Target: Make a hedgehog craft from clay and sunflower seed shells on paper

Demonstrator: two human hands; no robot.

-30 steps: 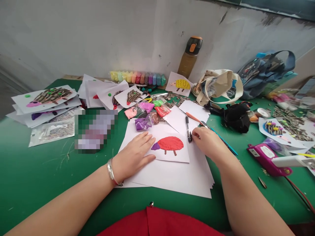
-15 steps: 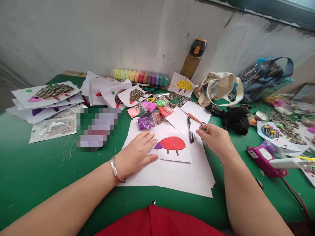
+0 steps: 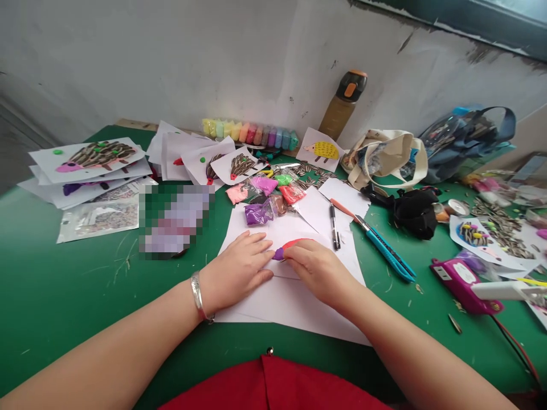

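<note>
My left hand [image 3: 237,267] lies flat on the white paper [image 3: 307,316], fingers spread, at the left edge of a clay picture. That picture has a red clay body [image 3: 297,244] and a purple clay head [image 3: 278,254], modelled on a small sheet. My right hand [image 3: 322,270] covers most of the body, its fingertips closed together just beside the purple head. Whether anything sits in that pinch is hidden. A black pen [image 3: 334,228] lies on the paper beyond my right hand, with an orange-handled tool [image 3: 342,208] and a blue utility knife [image 3: 388,250] near it.
Bagged clay [image 3: 258,212] lies behind the picture, with sunflower seeds [image 3: 314,175] farther back. Finished hedgehog pictures [image 3: 100,156] are stacked at left. A bottle [image 3: 342,108] stands by the wall. A cloth bag [image 3: 384,156] and a magenta glue gun [image 3: 465,285] lie to the right.
My right hand has moved left from beside the pen onto the red clay body, uncovering the blue utility knife. My left hand stays in place on the paper. The view has shifted slightly.
</note>
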